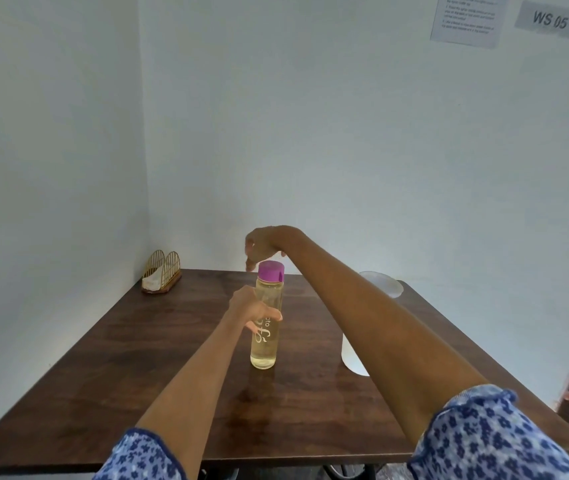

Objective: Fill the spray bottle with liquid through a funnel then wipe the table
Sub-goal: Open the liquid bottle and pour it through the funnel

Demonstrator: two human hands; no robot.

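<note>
I read "WS 05" on a wall sign (550,19) up right of both hands; the printed sheet (466,16) beside it is too small to read. Left hand (249,307) grips the clear bottle (266,327) of yellowish liquid mid-body; white script on it is partly covered, unreadable. Right hand (261,247) hovers over the purple cap (270,271), fingers curled down, holding nothing, contact unclear. White container (354,358) sits under my right forearm. Gold wire holder (161,271) at the far-left table (137,358) edge, well apart from the left hand.
</note>
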